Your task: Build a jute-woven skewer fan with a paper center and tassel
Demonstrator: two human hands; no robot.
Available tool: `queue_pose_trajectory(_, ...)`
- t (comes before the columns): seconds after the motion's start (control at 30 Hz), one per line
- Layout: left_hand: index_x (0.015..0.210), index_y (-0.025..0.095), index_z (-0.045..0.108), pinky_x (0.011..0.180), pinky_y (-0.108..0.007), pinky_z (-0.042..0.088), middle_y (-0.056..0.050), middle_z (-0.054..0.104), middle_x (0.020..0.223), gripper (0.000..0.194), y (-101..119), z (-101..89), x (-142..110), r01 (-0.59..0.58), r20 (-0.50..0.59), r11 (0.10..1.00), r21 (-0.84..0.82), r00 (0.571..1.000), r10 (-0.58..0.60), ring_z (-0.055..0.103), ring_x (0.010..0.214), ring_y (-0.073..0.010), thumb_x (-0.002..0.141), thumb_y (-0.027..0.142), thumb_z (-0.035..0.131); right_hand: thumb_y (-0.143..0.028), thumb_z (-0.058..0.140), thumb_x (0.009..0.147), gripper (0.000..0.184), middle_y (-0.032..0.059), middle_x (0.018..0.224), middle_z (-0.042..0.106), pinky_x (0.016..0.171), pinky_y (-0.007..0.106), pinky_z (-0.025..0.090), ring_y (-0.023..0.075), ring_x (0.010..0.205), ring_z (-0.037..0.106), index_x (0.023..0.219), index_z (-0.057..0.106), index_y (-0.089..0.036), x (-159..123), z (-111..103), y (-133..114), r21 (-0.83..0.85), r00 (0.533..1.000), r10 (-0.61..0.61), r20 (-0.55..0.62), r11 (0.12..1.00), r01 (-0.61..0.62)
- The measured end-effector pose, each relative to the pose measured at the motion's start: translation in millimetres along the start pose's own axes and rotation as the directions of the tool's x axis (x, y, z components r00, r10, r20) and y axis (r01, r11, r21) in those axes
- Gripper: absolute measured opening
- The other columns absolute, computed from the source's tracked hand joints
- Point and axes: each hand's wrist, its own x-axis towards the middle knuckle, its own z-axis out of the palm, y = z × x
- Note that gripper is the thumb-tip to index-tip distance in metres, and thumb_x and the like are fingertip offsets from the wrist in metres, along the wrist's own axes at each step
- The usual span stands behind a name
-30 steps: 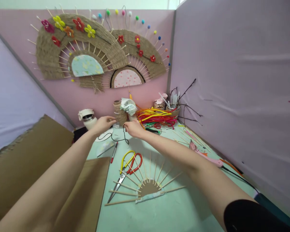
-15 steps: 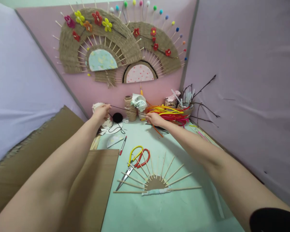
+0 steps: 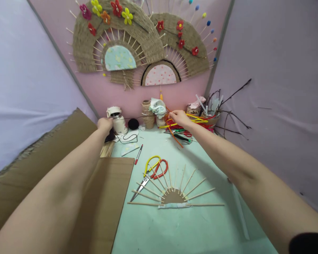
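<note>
A thin black cord [image 3: 135,117] stretches nearly level between my hands at the back of the table. My left hand [image 3: 105,124] pinches its left end beside a white jar [image 3: 119,123]. My right hand [image 3: 179,117] is closed on the other end, in front of the bundle of yellow and red craft stems [image 3: 198,119]. Beneath the cord sits a black ball of cord [image 3: 133,124], with a loose loop lying nearby. Closer to me lies a half-round cardboard piece [image 3: 174,196] with wooden sticks fanning out, and yellow-and-red-handled scissors [image 3: 146,179] touch its left sticks.
A cardboard sheet [image 3: 106,197] covers the table's left side. A red pen [image 3: 138,154] lies beyond it. Along the back stand a twine spool [image 3: 148,116] and a pot with twigs [image 3: 211,118]. Finished woven fans [image 3: 119,35] hang on the pink board.
My hands have spread farther apart, drawing out a longer stretch of cord. The left hand has uncovered the white jar. The whole view has shifted slightly.
</note>
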Motion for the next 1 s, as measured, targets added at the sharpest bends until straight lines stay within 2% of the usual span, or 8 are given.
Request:
queue_pose_trajectory(0.1, 0.1, 0.014, 0.067, 0.064, -0.028, 0.042, -0.012, 0.067, 0.093, 0.028, 16, 10.3, -19, 0.024, 0.041, 0.997, -0.074, 0.999, -0.021, 0.061, 0.077, -0.0225, 0.072, 0.015, 0.071, -0.027, 0.039, 0.1, 0.038, 0.0012, 0.069, 0.065, 0.061, 0.025, 0.044, 0.0118, 0.06, 0.058, 0.088, 0.07, -0.009, 3, 3, -19, -0.014, 0.999, -0.037, -0.007, 0.999, 0.037)
queue_pose_trajectory(0.17, 0.094, 0.015, 0.069, 0.057, -0.026, 0.04, -0.01, 0.068, 0.093, 0.02, 31, 25.4, -39, 0.063, 0.168, 0.985, -0.158, 0.985, -0.036, 0.056, 0.065, -0.0166, 0.074, 0.017, 0.073, -0.026, 0.041, 0.098, 0.037, 0.0019, 0.069, 0.067, 0.063, 0.024, 0.042, 0.0128, 0.063, 0.058, 0.085, 0.071, -0.01, 2, 8, -37, -0.036, 0.997, -0.08, 0.02, 0.996, 0.08)
queue_pose_trajectory(0.2, 0.085, 0.015, 0.069, 0.051, -0.025, 0.037, -0.009, 0.069, 0.087, 0.013, 40, 34.3, -50, 0.095, 0.26, 0.974, -0.205, 0.965, -0.04, 0.05, 0.055, -0.0129, 0.077, 0.023, 0.074, -0.026, 0.042, 0.097, 0.035, 0.0027, 0.072, 0.068, 0.065, 0.024, 0.042, 0.0136, 0.066, 0.06, 0.084, 0.071, -0.011, 0, 12, -47, -0.052, 0.994, -0.102, 0.036, 0.993, 0.104)
queue_pose_trajectory(0.33, 0.066, 0.015, 0.059, 0.036, -0.019, 0.019, -0.004, 0.059, 0.06, 0.036, 66, 62.4, -94, 0.306, 0.576, 0.879, -0.365, 0.816, -0.045, 0.021, 0.037, -0.004, 0.09, 0.041, 0.061, -0.029, 0.044, 0.096, 0.031, 0.0091, 0.092, 0.073, 0.075, 0.027, 0.045, 0.0195, 0.085, 0.065, 0.091, 0.07, -0.014, -20, 30, -79, -0.147, 0.985, -0.158, 0.071, 0.975, 0.167)
queue_pose_trajectory(0.47, 0.059, 0.018, 0.042, 0.033, -0.014, 0.016, 0.008, 0.031, 0.046, 0.044, 73, 65.4, -113, 0.473, 0.693, 0.748, -0.465, 0.721, -0.026, 0.017, 0.033, -0.0025, 0.1, 0.035, 0.045, -0.032, 0.033, 0.101, 0.035, 0.0162, 0.11, 0.071, 0.083, 0.039, 0.047, 0.0282, 0.097, 0.067, 0.113, 0.062, -0.018, -46, 43, -89, -0.252, 0.989, -0.139, 0.057, 0.956, 0.148)
queue_pose_trajectory(0.57, 0.064, 0.017, 0.045, 0.031, -0.012, 0.014, 0.007, 0.037, 0.049, 0.038, 71, 62.4, -115, 0.548, 0.723, 0.676, -0.492, 0.69, -0.033, 0.015, 0.031, -0.0007, 0.101, 0.024, 0.04, -0.032, 0.031, 0.102, 0.036, 0.0162, 0.113, 0.071, 0.085, 0.042, 0.048, 0.0301, 0.101, 0.067, 0.118, 0.059, -0.019, -55, 45, -86, -0.283, 0.985, -0.147, 0.087, 0.945, 0.166)
queue_pose_trajectory(0.83, 0.068, 0.016, 0.045, 0.031, -0.011, 0.013, 0.008, 0.037, 0.049, 0.033, 74, 65.4, -111, 0.525, 0.643, 0.612, -0.592, 0.765, -0.035, 0.016, 0.03, 0.0001, 0.1, 0.014, 0.038, -0.033, 0.032, 0.102, 0.057, 0.017, 0.118, 0.07, 0.083, 0.041, 0.051, 0.0301, 0.103, 0.068, 0.155, 0.017, -0.015, -62, 50, -82, -0.227, 0.978, -0.166, 0.124, 0.955, 0.191)
queue_pose_trajectory(1.0, 0.069, 0.018, 0.043, 0.033, -0.013, 0.018, 0.009, 0.034, 0.047, 0.029, 71, 59.2, -97, 0.41, 0.527, 0.673, -0.616, 0.849, -0.034, 0.02, 0.032, -0.0029, 0.097, 0.014, 0.036, -0.032, 0.036, 0.102, 0.059, 0.0173, 0.112, 0.072, 0.081, 0.04, 0.05, 0.0304, 0.101, 0.069, 0.155, 0.018, -0.015, -72, 62, -77, -0.181, 0.977, -0.154, 0.15, 0.967, 0.18)
